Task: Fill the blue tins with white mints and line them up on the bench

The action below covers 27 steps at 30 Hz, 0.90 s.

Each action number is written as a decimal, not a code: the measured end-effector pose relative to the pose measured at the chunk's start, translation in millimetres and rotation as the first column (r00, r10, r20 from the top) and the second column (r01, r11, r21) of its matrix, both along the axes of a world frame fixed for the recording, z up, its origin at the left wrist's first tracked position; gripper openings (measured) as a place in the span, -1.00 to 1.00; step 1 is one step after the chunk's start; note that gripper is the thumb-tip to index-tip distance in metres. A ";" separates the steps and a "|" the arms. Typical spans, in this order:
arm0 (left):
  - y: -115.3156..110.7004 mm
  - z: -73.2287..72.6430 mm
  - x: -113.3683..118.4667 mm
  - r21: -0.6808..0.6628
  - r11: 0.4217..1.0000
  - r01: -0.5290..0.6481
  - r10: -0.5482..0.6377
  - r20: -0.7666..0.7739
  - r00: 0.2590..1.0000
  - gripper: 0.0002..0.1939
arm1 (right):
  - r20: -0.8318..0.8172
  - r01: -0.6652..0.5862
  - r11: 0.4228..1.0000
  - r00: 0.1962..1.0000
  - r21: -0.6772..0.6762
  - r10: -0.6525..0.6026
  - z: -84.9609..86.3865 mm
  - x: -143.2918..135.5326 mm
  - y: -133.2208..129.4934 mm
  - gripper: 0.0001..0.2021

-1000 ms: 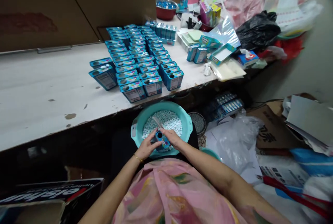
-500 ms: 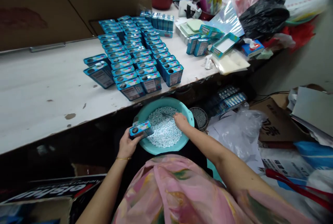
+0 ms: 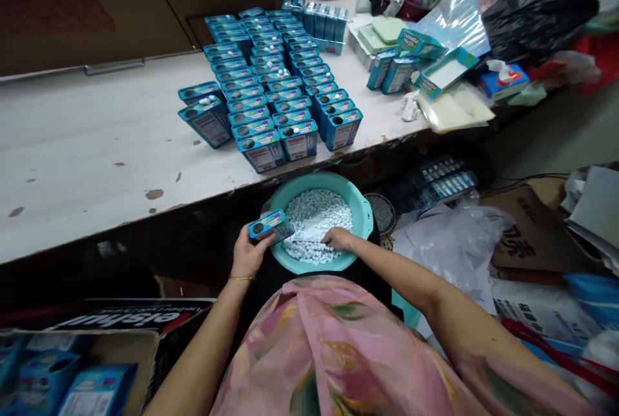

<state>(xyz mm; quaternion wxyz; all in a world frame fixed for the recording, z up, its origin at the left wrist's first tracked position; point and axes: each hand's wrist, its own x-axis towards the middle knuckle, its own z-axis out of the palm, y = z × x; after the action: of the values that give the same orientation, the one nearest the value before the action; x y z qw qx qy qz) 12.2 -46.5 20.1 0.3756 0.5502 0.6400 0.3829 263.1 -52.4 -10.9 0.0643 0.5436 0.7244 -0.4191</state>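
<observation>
My left hand (image 3: 247,253) is closed around a small blue candy box (image 3: 271,226) with a round dark hole in its top, held at the left rim of a turquoise basin (image 3: 365,209). Small white round candies (image 3: 316,206) fill much of the basin. Over them, my right hand (image 3: 338,238) pinches what looks like a thin metal spoon (image 3: 309,240); its far end is hard to make out among the candies. On the white table (image 3: 97,145) ahead stand rows of similar blue boxes (image 3: 261,148), a few with white candies on their tops.
At lower left is a carton (image 3: 140,364) holding more blue boxes. Small boxes, an open tray (image 3: 447,74) and plastic sleeves (image 3: 454,106) lie on the table's right. A dark bowl (image 3: 382,213) sits beyond the basin, with clear plastic bags (image 3: 449,235) and cardboard at right.
My right hand has moved toward me within the basin, drawing the spoon through the candies. My left hand still holds the box at the rim. The whole view has shifted slightly.
</observation>
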 end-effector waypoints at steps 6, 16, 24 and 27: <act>7.4 8.0 6.2 0.026 0.999 -0.048 0.048 -0.012 0.999 -0.52 | -0.163 0.102 0.990 0.980 -0.095 -0.116 38.3 21.5 11.2 -0.73; 9.2 -6.3 49.5 0.110 0.971 0.214 -0.200 -0.124 0.972 -0.58 | -0.165 0.034 0.999 0.986 -0.022 -0.037 133.8 41.6 36.3 -0.77; 7.0 -7.8 49.6 0.117 0.968 0.223 -0.196 -0.207 0.959 -0.64 | 0.034 -0.136 0.989 0.990 0.062 0.134 147.6 23.1 44.3 -0.77; 6.4 -8.8 49.0 0.099 0.960 0.262 -0.233 -0.237 0.943 -0.64 | 0.117 -0.212 0.973 0.973 0.086 0.201 153.2 9.8 49.3 -0.75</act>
<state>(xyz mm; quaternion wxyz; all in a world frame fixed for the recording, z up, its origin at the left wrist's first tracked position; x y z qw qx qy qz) 61.3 -40.0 11.4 0.3100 0.6891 0.5776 0.3090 272.9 -3.1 142.3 0.1197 0.4895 0.7923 -0.3441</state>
